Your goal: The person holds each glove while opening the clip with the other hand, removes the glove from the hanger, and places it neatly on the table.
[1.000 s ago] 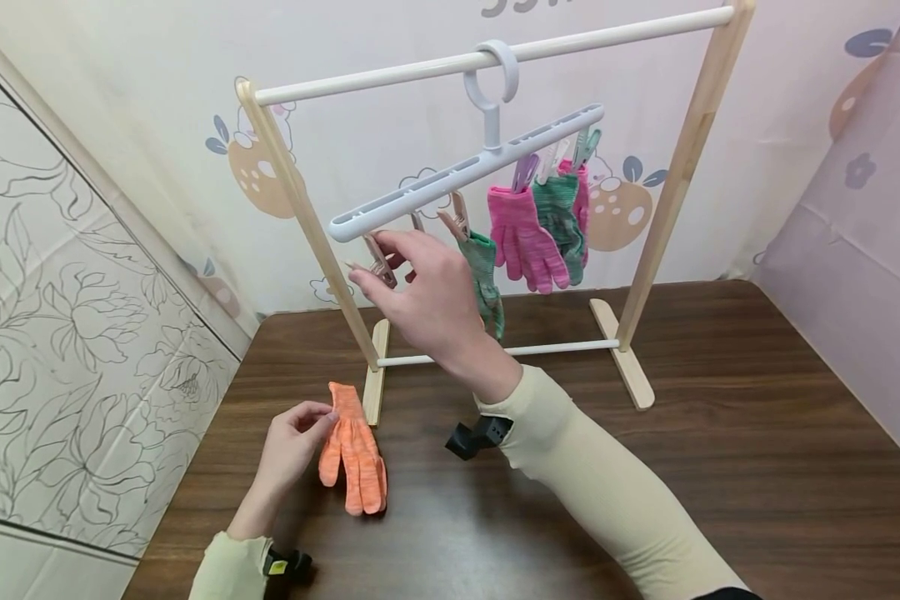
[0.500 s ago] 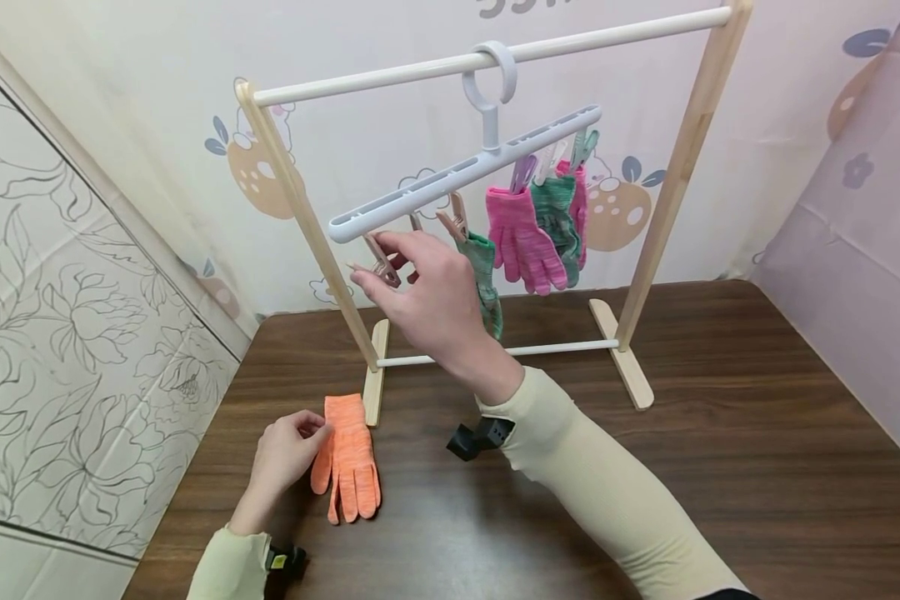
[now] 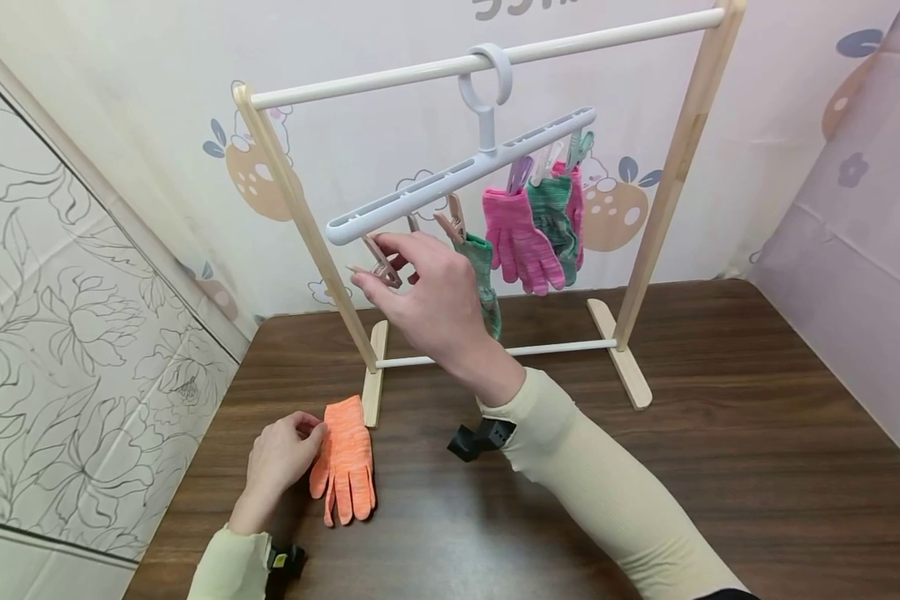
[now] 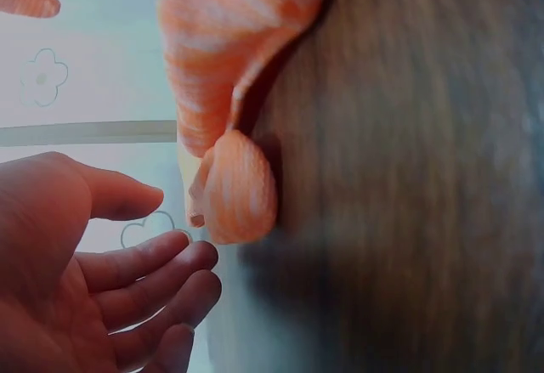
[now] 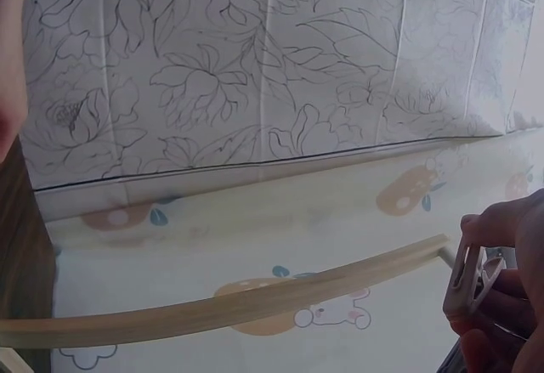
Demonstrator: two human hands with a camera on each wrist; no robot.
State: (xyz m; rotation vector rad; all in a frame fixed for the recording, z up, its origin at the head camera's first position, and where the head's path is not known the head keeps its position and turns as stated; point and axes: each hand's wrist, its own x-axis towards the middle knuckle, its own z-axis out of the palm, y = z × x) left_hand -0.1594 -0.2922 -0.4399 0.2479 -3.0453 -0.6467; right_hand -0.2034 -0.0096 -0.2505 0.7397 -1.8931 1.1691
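In the head view an orange knitted glove (image 3: 347,462) lies on the table, cuff toward the rack and fingers toward the front. My left hand (image 3: 281,454) is right beside its cuff edge. The left wrist view shows that hand (image 4: 110,271) with thumb and fingers apart, nothing between them. Up at the left end of the pale blue hanger (image 3: 461,177), my right hand (image 3: 435,283) pinches a pinkish clothespin (image 5: 466,279) attached under the bar. Behind this hand, a green glove (image 3: 480,275) hangs from a tan clothespin (image 3: 452,218), partly hidden.
A wooden rack with a white top rod (image 3: 375,81) carries the hanger, which tilts down to the left. On its right half hang a pink glove (image 3: 525,242) and a green glove (image 3: 555,217), with more pink behind. The rack's left foot (image 3: 372,392) stands close to the orange glove.
My left hand has let go of the orange glove, which was raised by its cuff and now lies flat. The right hand keeps its pinch on the clothespin.
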